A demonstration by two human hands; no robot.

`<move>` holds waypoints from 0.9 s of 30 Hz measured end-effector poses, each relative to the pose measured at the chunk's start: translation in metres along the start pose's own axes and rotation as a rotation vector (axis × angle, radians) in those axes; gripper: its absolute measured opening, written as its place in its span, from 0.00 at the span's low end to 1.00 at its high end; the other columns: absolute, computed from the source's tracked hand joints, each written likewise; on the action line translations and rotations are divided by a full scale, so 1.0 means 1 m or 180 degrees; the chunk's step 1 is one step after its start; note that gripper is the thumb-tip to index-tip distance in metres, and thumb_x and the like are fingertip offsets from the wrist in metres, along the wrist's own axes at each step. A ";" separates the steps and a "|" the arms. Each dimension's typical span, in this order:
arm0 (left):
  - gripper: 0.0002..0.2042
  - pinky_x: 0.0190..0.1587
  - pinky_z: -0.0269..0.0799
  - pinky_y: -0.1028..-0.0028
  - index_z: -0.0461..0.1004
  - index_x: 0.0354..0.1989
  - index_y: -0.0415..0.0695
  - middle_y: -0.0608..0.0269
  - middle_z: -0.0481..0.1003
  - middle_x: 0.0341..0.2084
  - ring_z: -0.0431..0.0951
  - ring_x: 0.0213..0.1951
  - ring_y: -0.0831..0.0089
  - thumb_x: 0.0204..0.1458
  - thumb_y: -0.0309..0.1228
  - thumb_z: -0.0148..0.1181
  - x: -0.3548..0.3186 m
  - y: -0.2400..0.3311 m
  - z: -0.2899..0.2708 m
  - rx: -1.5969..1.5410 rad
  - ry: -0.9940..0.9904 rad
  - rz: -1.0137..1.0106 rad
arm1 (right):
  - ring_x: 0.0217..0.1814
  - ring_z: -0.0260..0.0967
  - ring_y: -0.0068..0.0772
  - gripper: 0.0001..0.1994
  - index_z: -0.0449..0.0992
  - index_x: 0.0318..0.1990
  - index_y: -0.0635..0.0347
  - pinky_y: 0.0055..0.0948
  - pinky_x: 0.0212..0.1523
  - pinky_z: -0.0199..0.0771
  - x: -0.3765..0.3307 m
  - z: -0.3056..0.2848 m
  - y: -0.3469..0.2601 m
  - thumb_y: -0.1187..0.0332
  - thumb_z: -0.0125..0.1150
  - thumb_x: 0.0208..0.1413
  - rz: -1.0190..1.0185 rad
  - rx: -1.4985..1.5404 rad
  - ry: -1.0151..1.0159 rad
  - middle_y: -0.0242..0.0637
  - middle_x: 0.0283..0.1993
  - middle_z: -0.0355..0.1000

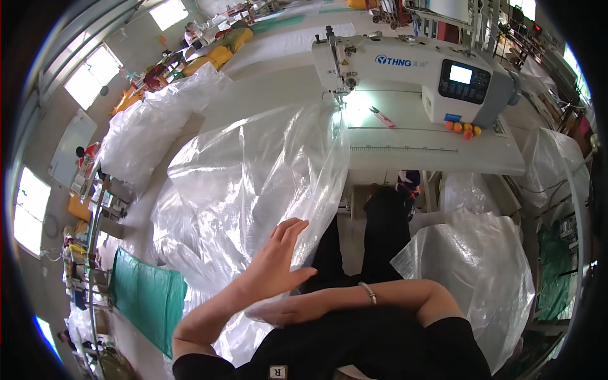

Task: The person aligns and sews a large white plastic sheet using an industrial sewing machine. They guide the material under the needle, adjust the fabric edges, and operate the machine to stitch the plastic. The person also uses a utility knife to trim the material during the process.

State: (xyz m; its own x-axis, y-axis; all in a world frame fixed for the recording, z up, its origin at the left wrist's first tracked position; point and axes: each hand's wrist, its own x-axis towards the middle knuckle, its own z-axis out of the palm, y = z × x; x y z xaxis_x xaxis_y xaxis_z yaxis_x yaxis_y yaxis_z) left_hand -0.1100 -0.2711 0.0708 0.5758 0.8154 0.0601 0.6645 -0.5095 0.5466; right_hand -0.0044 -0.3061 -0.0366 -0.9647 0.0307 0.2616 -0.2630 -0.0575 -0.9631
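A large sheet of clear, crinkled plastic [247,171] runs from under the needle of a white sewing machine [392,63] down over the table's left edge to my lap. My left hand [275,259] is raised over its lower right part, thumb apart and fingers stretched, holding nothing. Below it, my right hand [288,311] reaches across my body to the left, beside my left forearm. Its fingers point left and lie flat against the plastic; their tips are hard to make out. A bracelet [368,293] circles my right wrist.
Red-handled thread snips [382,118] and several small orange balls [463,129] lie on the machine table [405,158]. More clear plastic [468,272] hangs at my right, and a bundled heap [152,120] is at the far left. A green sheet [145,297] lies at lower left.
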 end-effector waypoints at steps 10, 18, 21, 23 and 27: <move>0.30 0.58 0.64 0.61 0.65 0.56 0.34 0.49 0.65 0.53 0.63 0.58 0.54 0.39 0.28 0.63 -0.022 0.025 0.012 0.1905 -0.0128 0.0477 | 0.61 0.64 0.46 0.22 0.69 0.56 0.65 0.37 0.63 0.60 0.023 0.020 0.019 0.55 0.42 0.67 -0.0496 -0.1640 0.0715 0.51 0.55 0.69; 0.20 0.42 0.71 0.63 0.72 0.48 0.34 0.56 0.74 0.30 0.74 0.40 0.57 0.43 0.21 0.55 -0.037 -0.032 0.001 0.0847 0.0224 -0.0206 | 0.35 0.75 0.31 0.10 0.78 0.32 0.62 0.29 0.35 0.74 -0.083 -0.067 0.023 0.65 0.71 0.47 0.0519 -0.1641 0.5348 0.38 0.31 0.77; 0.20 0.36 0.69 0.72 0.73 0.50 0.36 0.62 0.71 0.24 0.72 0.29 0.72 0.43 0.22 0.56 -0.028 -0.017 -0.016 -0.0446 -0.0031 -0.0575 | 0.38 0.73 0.24 0.10 0.78 0.35 0.64 0.25 0.41 0.74 -0.090 -0.088 0.032 0.68 0.70 0.51 -0.0571 0.0582 0.4266 0.33 0.33 0.76; 0.21 0.33 0.67 0.79 0.72 0.52 0.35 0.68 0.68 0.22 0.66 0.26 0.83 0.45 0.21 0.56 -0.023 -0.018 -0.018 -0.1097 -0.0196 -0.0703 | 0.40 0.73 0.21 0.08 0.77 0.36 0.63 0.23 0.47 0.72 -0.085 -0.072 0.042 0.70 0.67 0.53 -0.0097 0.0738 0.3489 0.30 0.35 0.76; 0.19 0.34 0.68 0.81 0.73 0.50 0.32 0.72 0.69 0.24 0.67 0.28 0.85 0.46 0.19 0.55 -0.022 -0.020 -0.004 -0.1594 -0.0304 -0.0715 | 0.43 0.73 0.20 0.06 0.79 0.40 0.62 0.22 0.49 0.71 -0.076 -0.004 0.031 0.72 0.63 0.57 0.0298 0.0543 0.2368 0.30 0.39 0.78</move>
State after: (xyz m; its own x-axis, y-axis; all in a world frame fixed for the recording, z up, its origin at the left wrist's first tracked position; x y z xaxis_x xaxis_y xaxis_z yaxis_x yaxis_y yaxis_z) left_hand -0.1380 -0.2776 0.0620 0.5022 0.8485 -0.1670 0.4819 -0.1142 0.8688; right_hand 0.0609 -0.3060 -0.0866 -0.7351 0.6779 0.0097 -0.2376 -0.2442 -0.9402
